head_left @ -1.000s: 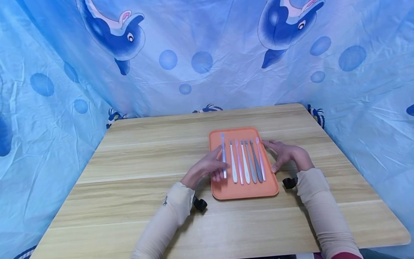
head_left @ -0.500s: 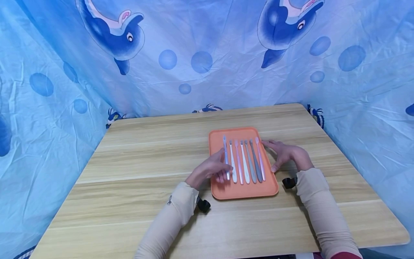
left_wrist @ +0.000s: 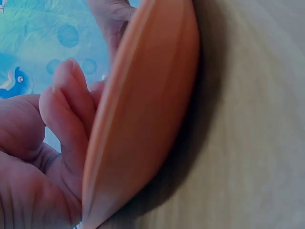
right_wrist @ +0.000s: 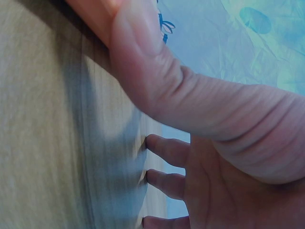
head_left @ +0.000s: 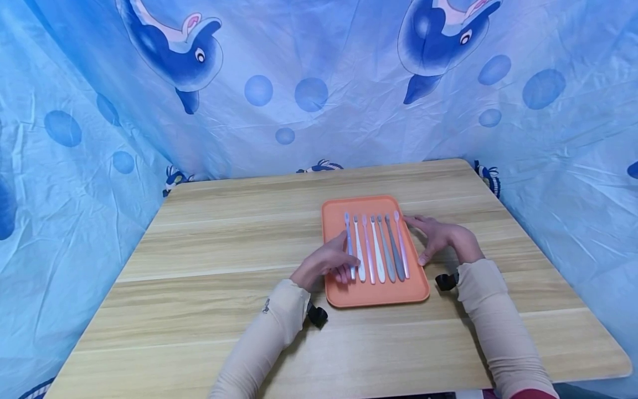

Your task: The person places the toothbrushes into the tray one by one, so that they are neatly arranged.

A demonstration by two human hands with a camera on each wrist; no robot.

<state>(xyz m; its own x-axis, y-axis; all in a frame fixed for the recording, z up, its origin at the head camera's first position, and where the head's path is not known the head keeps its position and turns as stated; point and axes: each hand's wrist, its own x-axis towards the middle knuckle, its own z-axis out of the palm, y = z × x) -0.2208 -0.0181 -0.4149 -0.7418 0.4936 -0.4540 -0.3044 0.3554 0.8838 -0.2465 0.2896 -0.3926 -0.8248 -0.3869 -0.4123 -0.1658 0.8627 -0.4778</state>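
Several toothbrushes (head_left: 377, 249) lie side by side, heads pointing away, on an orange tray (head_left: 349, 296). My left hand (head_left: 326, 261) is over the tray's left part and holds the leftmost toothbrush (head_left: 349, 233), a blue-and-white one, between index finger and thumb. The thumb reaches over the white toothbrush (head_left: 357, 238) beside it. In the left wrist view, curled fingers (left_wrist: 71, 109) show just behind the tray rim (left_wrist: 95, 143). At the tray's right edge, my right hand (head_left: 441, 235) rests with index finger and thumb touching the rim. Its thumb (right_wrist: 143, 71) overlaps the rim in the right wrist view.
The wooden table (head_left: 224, 238) extends around the tray on all sides. A blue curtain (head_left: 224, 138) with dolphin prints hangs behind and beside it. Black wrist cameras (head_left: 317, 316) sit under both wrists, close over the table.
My left hand has moved slightly right and toward me, bringing the blue-and-white toothbrush closer to the others, in line with the row. The right hand and tray have stayed put.
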